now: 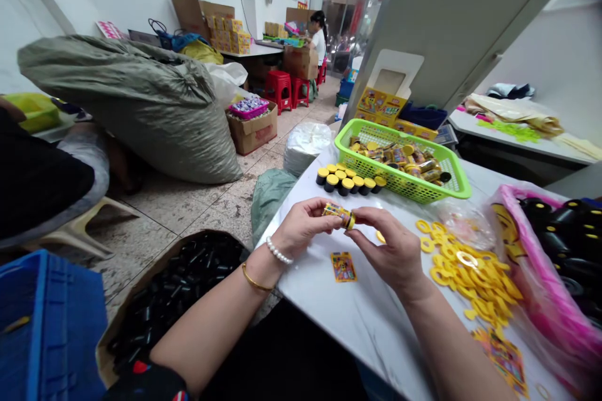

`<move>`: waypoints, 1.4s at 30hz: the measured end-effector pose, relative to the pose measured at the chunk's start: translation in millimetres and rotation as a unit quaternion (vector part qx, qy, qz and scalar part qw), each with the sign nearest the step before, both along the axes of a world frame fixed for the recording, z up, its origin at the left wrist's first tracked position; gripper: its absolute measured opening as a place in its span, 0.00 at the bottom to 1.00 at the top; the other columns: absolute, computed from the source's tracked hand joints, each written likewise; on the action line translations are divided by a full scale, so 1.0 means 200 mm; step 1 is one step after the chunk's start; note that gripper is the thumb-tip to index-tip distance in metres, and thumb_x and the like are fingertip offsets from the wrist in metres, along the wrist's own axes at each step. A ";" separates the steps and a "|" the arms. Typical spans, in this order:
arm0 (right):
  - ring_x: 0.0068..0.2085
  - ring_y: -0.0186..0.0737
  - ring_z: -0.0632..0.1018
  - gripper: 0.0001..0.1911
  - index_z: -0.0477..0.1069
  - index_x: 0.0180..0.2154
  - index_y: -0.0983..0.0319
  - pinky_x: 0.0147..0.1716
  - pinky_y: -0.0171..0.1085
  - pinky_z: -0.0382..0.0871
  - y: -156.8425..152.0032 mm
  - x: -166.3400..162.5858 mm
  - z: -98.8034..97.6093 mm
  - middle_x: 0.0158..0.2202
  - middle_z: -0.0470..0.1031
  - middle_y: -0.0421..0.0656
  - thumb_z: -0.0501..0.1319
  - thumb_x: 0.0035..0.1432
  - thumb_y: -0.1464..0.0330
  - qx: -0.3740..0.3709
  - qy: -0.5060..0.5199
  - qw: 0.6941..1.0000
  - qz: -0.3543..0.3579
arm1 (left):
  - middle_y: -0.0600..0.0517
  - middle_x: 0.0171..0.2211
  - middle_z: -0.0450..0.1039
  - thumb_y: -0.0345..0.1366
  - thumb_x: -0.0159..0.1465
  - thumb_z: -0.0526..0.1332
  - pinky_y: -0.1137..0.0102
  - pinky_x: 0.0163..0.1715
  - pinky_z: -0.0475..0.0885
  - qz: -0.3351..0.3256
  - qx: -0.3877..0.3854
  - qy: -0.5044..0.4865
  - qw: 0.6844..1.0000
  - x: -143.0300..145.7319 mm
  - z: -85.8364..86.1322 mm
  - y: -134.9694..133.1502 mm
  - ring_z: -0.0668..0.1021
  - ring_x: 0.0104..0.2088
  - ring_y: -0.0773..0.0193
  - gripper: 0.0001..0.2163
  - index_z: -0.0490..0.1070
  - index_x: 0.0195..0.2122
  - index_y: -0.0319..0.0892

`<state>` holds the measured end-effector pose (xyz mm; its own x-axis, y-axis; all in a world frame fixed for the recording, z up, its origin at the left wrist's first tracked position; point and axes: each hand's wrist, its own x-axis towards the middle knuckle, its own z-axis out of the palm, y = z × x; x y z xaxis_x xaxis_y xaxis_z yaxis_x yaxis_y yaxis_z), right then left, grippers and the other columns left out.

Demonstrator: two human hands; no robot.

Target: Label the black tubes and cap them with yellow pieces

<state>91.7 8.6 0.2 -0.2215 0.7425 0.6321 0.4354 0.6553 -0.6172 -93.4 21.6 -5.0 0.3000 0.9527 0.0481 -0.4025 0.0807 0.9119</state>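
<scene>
My left hand point(311, 220) is closed around a small labelled bottle point(339, 215), which lies sideways above the white table. The thumb and fingers of my right hand point(390, 244) are closed on the bottle's right end, where a dark and yellow band shows. Just below the hands a printed orange label card point(343, 267) lies flat. A yellow ring piece point(380, 237) is partly hidden behind my right fingers. Beyond the hands stand several black bottles with yellow caps point(346, 184) in close rows. A green basket point(463, 188) behind them holds many labelled bottles.
Yellow rings point(465, 269) are heaped right of my right hand, beside a pink bag point(531, 288) of black parts. Near my left forearm, a box of black cylinders point(174, 288) and a blue crate point(66, 326) stand low. A person point(318, 41) sits far back; another is partly visible at left.
</scene>
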 end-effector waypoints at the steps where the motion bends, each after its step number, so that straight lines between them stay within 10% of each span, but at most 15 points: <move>1: 0.38 0.42 0.82 0.14 0.77 0.43 0.59 0.42 0.43 0.79 -0.01 -0.01 0.00 0.40 0.81 0.45 0.70 0.53 0.68 -0.024 0.019 0.999 -0.010 | 0.49 0.32 0.76 0.36 0.52 0.73 0.70 0.33 0.66 0.001 0.003 0.005 1.000 0.00 0.00 0.00 0.73 0.30 0.68 0.14 0.76 0.36 0.35; 7: 0.25 0.41 0.80 0.19 0.78 0.31 0.63 0.27 0.39 0.77 -0.02 -0.08 -0.04 0.24 0.79 0.45 0.63 0.59 0.53 -0.322 0.103 0.940 -0.036 | 0.53 0.30 0.74 0.34 0.50 0.73 0.72 0.30 0.65 0.043 -0.015 0.023 0.999 0.01 -0.01 0.01 0.72 0.28 0.70 0.16 0.76 0.38 0.36; 12: 0.37 0.41 0.82 0.21 0.74 0.49 0.59 0.37 0.40 0.79 0.01 -0.04 -0.05 0.40 0.80 0.45 0.68 0.54 0.59 -0.189 0.098 0.977 -0.025 | 0.50 0.31 0.74 0.36 0.50 0.73 0.71 0.30 0.65 0.016 -0.053 -0.003 0.998 0.00 -0.01 0.01 0.72 0.28 0.70 0.14 0.75 0.34 0.35; 18: 0.43 0.44 0.80 0.10 0.78 0.43 0.55 0.46 0.45 0.77 0.01 -0.01 0.00 0.43 0.80 0.45 0.66 0.57 0.69 0.014 -0.037 0.999 -0.014 | 0.51 0.30 0.75 0.37 0.50 0.74 0.69 0.33 0.66 -0.015 -0.067 -0.013 0.998 0.00 -0.02 0.01 0.74 0.29 0.68 0.15 0.75 0.34 0.35; 22: 0.42 0.44 0.81 0.11 0.78 0.42 0.56 0.45 0.45 0.77 0.00 -0.03 -0.01 0.41 0.81 0.45 0.67 0.56 0.70 -0.014 -0.005 1.000 -0.026 | 0.50 0.32 0.76 0.36 0.50 0.74 0.69 0.35 0.67 -0.005 -0.025 0.009 1.000 0.00 -0.03 0.02 0.75 0.31 0.67 0.15 0.76 0.36 0.35; 28: 0.38 0.47 0.83 0.15 0.79 0.40 0.62 0.42 0.46 0.79 -0.01 -0.08 -0.05 0.38 0.83 0.47 0.69 0.53 0.61 -0.276 0.149 0.949 -0.027 | 0.53 0.28 0.73 0.36 0.50 0.74 0.71 0.31 0.65 0.029 -0.013 0.049 0.998 0.01 -0.02 0.01 0.72 0.27 0.70 0.14 0.75 0.35 0.35; 35: 0.45 0.47 0.79 0.08 0.79 0.39 0.56 0.48 0.48 0.74 -0.02 -0.07 -0.05 0.42 0.79 0.48 0.64 0.56 0.69 0.008 -0.015 1.000 -0.026 | 0.53 0.26 0.72 0.39 0.52 0.73 0.72 0.30 0.65 -0.012 -0.075 -0.007 0.997 0.02 -0.03 0.00 0.72 0.26 0.71 0.15 0.73 0.32 0.34; 42: 0.31 0.44 0.81 0.18 0.77 0.34 0.63 0.33 0.42 0.78 0.00 -0.10 -0.07 0.30 0.81 0.47 0.68 0.52 0.54 -0.314 0.179 0.932 -0.024 | 0.54 0.25 0.72 0.40 0.49 0.75 0.73 0.28 0.66 0.008 -0.081 -0.003 0.997 0.04 -0.05 0.02 0.73 0.24 0.70 0.18 0.72 0.34 0.36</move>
